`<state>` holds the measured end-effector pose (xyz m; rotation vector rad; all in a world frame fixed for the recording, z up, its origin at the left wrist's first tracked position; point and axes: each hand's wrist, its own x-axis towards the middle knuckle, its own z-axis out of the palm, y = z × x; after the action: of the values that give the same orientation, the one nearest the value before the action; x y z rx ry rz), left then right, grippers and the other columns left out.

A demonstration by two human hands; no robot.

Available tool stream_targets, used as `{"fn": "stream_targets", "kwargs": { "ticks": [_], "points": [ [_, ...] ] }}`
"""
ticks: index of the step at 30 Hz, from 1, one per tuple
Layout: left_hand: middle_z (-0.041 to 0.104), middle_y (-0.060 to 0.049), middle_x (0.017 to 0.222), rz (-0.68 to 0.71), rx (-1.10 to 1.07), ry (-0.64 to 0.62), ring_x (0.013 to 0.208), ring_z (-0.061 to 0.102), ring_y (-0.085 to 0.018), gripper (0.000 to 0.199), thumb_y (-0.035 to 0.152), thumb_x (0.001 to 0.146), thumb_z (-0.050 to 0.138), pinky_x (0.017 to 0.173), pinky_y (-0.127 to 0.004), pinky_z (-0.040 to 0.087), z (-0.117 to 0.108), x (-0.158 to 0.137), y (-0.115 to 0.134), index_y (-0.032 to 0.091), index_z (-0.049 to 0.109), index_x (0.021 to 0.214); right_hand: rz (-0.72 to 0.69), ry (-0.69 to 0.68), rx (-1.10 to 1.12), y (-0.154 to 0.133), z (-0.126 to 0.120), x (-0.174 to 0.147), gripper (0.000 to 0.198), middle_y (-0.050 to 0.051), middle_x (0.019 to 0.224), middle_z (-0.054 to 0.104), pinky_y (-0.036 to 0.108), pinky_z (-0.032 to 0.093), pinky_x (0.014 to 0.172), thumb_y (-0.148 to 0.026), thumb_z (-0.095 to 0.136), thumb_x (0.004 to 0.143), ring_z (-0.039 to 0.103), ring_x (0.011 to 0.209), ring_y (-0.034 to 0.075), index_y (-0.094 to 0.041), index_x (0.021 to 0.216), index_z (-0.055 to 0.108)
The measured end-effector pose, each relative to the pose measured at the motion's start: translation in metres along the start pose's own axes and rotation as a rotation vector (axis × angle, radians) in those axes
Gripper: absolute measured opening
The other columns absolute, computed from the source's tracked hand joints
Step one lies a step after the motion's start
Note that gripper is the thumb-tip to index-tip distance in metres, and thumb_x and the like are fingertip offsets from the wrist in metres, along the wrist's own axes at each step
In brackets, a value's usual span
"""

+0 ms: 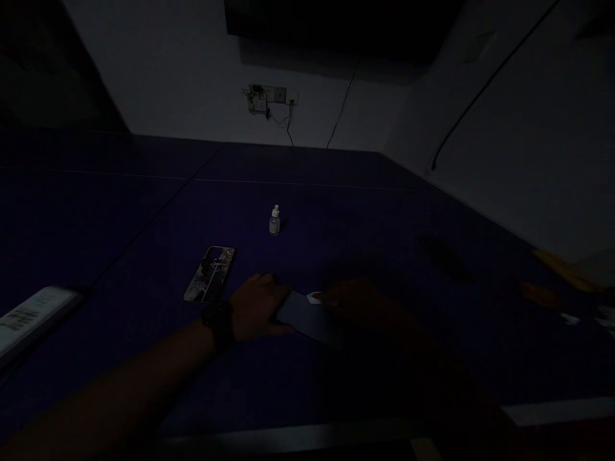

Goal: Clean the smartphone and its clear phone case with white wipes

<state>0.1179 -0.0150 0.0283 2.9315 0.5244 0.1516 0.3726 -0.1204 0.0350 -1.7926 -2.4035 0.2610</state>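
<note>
A flat, grey-blue rectangular panel (307, 318), perhaps a phone, lies in front of me on the dark blue table. My left hand (257, 306), with a dark watch at the wrist, grips its left end between thumb and fingers. Over the panel's far right part, my right hand (353, 299) is closed, pressing a small white wipe-like piece (314, 298) to the surface. Deep shadow hides most of the right fingers. Left of my hands rests a patterned phone case (210, 274) with a camera cutout. Farther back a small dropper bottle (275, 221) stands upright.
A white box (36, 320) lies at the left edge. On the right are a dark flat object (444, 257), a dim orange-brown item (541, 295) and a yellow item (564, 269). Wall sockets (269, 96) with cables sit beyond the table, below a dark screen (341, 29).
</note>
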Motion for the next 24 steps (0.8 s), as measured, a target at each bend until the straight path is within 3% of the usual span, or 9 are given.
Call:
{"fn": "stream_targets", "kwargs": {
  "ticks": [3, 6, 9, 11, 17, 21, 24],
  "points": [
    [0.07, -0.01, 0.111, -0.022, 0.02, -0.027, 0.105, 0.062, -0.034, 0.076, 0.07, 0.073, 0.075, 0.09, -0.047, 0.045, -0.006, -0.002, 0.001, 0.02, 0.056, 0.128, 0.027, 0.025, 0.001, 0.001, -0.004, 0.001, 0.034, 0.007, 0.115, 0.076, 0.034, 0.054, 0.084, -0.029, 0.05, 0.1, 0.072, 0.099, 0.023, -0.03, 0.129, 0.068],
    [0.066, -0.013, 0.117, -0.087, 0.051, 0.022, 0.106, 0.061, -0.036, 0.083, 0.077, 0.067, 0.074, 0.091, -0.049, 0.047, -0.006, -0.004, 0.006, 0.018, 0.058, 0.123, 0.126, 0.145, 0.198, 0.004, -0.01, -0.002, 0.036, 0.008, 0.119, 0.074, 0.038, 0.055, 0.087, -0.034, 0.045, 0.102, 0.071, 0.103, 0.025, -0.027, 0.127, 0.07],
    [0.062, -0.016, 0.119, -0.125, 0.02, 0.086, 0.105, 0.06, -0.036, 0.08, 0.077, 0.069, 0.072, 0.091, -0.051, 0.049, 0.001, -0.012, 0.007, 0.016, 0.059, 0.119, 0.207, 0.239, 0.437, 0.009, -0.012, -0.009, 0.035, 0.008, 0.117, 0.074, 0.039, 0.057, 0.085, -0.043, 0.054, 0.097, 0.071, 0.102, 0.026, -0.025, 0.12, 0.072],
    [0.06, -0.016, 0.124, -0.087, -0.061, 0.122, 0.11, 0.059, -0.036, 0.08, 0.074, 0.07, 0.073, 0.095, -0.052, 0.049, 0.007, -0.019, 0.003, 0.015, 0.057, 0.122, 0.208, 0.237, 0.479, 0.012, -0.011, -0.013, 0.033, 0.008, 0.115, 0.074, 0.039, 0.058, 0.083, -0.043, 0.061, 0.092, 0.071, 0.1, 0.026, -0.025, 0.117, 0.072],
    [0.045, -0.018, 0.151, -0.065, -0.229, 0.154, 0.143, 0.038, -0.038, 0.08, 0.068, 0.075, 0.075, 0.116, -0.056, 0.035, 0.017, -0.035, -0.014, 0.019, 0.052, 0.133, -0.114, 0.182, 0.227, -0.004, -0.001, -0.009, 0.017, 0.01, 0.103, 0.07, 0.039, 0.053, 0.087, -0.028, 0.063, 0.092, 0.064, 0.099, 0.024, -0.022, 0.104, 0.074],
    [0.048, -0.016, 0.151, -0.076, -0.264, 0.109, 0.147, 0.036, -0.037, 0.079, 0.071, 0.071, 0.077, 0.121, -0.061, 0.024, 0.017, -0.032, -0.016, 0.021, 0.056, 0.128, -0.306, 0.153, 0.086, -0.03, 0.019, 0.011, 0.028, 0.012, 0.111, 0.069, 0.036, 0.053, 0.085, -0.008, 0.057, 0.089, 0.063, 0.1, 0.023, -0.017, 0.113, 0.07],
    [0.048, -0.017, 0.152, -0.067, -0.287, 0.109, 0.147, 0.036, -0.037, 0.082, 0.073, 0.069, 0.077, 0.121, -0.062, 0.023, 0.018, -0.031, -0.019, 0.022, 0.056, 0.129, -0.417, 0.07, -0.014, -0.043, 0.032, 0.025, 0.034, 0.013, 0.115, 0.071, 0.037, 0.054, 0.084, -0.003, 0.051, 0.09, 0.063, 0.096, 0.023, -0.014, 0.118, 0.067]
  ]
}}
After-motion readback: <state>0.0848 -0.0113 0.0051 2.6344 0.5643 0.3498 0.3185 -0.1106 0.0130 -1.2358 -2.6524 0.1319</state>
